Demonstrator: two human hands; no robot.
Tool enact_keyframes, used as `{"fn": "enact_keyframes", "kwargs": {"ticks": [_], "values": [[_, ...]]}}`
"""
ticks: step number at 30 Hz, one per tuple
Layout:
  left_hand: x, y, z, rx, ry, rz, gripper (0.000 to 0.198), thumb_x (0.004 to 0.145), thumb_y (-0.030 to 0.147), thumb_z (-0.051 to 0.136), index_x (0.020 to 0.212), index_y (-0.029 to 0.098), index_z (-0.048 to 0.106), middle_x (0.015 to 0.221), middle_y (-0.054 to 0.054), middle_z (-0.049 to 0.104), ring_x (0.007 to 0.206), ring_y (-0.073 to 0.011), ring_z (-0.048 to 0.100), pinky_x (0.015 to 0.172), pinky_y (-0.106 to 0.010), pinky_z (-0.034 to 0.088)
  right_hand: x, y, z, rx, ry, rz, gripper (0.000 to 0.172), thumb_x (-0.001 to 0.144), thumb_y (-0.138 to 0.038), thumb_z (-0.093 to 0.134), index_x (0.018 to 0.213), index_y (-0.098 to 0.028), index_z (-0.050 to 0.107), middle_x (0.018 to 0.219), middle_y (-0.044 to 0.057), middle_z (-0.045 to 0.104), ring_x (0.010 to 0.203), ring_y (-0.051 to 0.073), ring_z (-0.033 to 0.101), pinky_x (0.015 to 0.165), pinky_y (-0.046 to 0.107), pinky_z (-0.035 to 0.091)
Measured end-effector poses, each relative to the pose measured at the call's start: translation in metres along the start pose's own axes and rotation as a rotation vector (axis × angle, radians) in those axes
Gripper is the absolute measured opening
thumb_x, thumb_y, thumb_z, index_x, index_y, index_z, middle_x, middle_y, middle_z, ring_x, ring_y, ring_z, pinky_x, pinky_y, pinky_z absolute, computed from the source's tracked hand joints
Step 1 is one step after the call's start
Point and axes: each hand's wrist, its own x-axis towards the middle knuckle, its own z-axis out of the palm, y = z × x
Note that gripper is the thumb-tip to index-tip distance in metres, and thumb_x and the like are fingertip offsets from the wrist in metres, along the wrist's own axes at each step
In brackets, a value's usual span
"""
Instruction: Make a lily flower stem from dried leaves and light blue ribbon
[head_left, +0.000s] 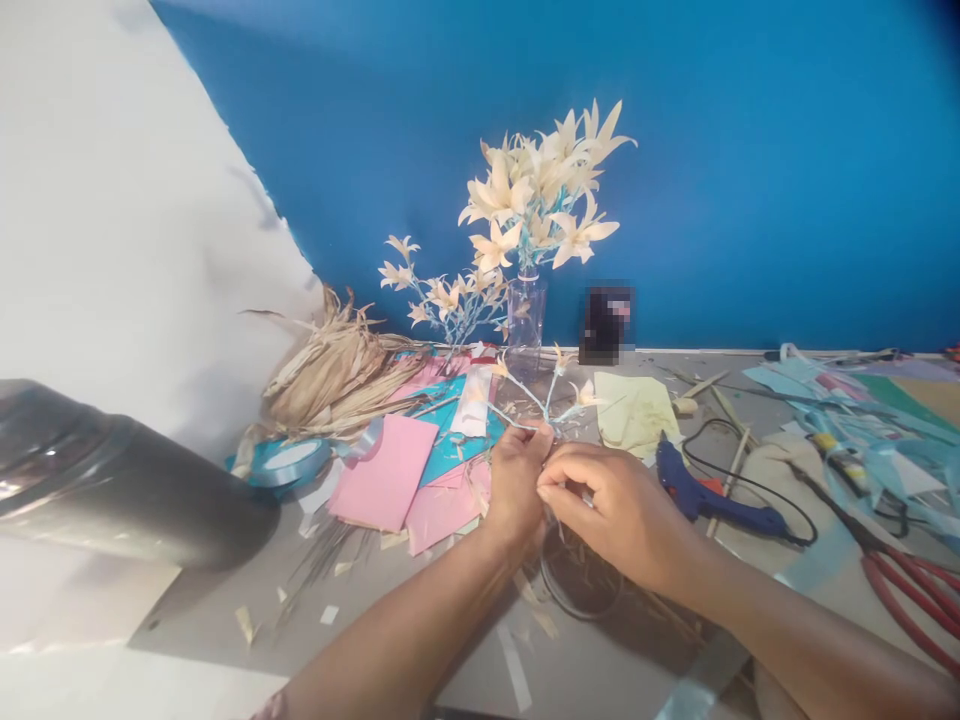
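Note:
My left hand (517,480) is closed round the base of a small branched flower stem (546,412). Its pale blue stalks fan upward and end in cream blossoms. Against it, my right hand (611,500) is pinched, thumb to fingertips, just below where the stalks meet. What those fingers grip is hidden. A thin ring-shaped loop (583,612) shows on the table beneath both hands. Behind them a clear vase (526,315) holds a full bunch of cream flowers (544,190). Smaller blossoms on blue stems (457,300) stand to its left.
Pink paper (386,472), a roll of blue ribbon (291,462) and dried husks (337,370) lie left, near a dark cylinder (135,480). At right are a blue glue gun (712,498) with its cord, red-handled scissors (900,590) and yellow paper (637,412). A blue wall (787,180) rises behind.

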Motion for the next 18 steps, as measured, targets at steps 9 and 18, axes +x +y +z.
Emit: {"fn": "enact_keyframes", "kwargs": {"ticks": [9, 18], "values": [[-0.0011, 0.0002, -0.0001, 0.065, 0.034, -0.013, 0.026, 0.076, 0.039, 0.069, 0.078, 0.018, 0.054, 0.060, 0.006, 0.051, 0.052, -0.0085, 0.046, 0.054, -0.023, 0.038, -0.0020, 0.0005, 0.0009, -0.062, -0.042, -0.041, 0.025, 0.082, -0.006, 0.051, 0.060, -0.018, 0.053, 0.068, -0.001, 0.060, 0.064, 0.012, 0.053, 0.061, 0.023, 0.035], [-0.0034, -0.0014, 0.0016, 0.003, -0.003, -0.095, 0.028, 0.071, 0.038, 0.073, 0.072, 0.019, 0.051, 0.056, 0.006, 0.049, 0.049, -0.0088, 0.045, 0.051, -0.023, 0.036, -0.0010, -0.0015, -0.0041, -0.086, -0.097, -0.006, 0.024, 0.083, -0.005, 0.055, 0.062, -0.018, 0.057, 0.071, -0.002, 0.063, 0.066, 0.012, 0.056, 0.061, 0.024, 0.035]]}}
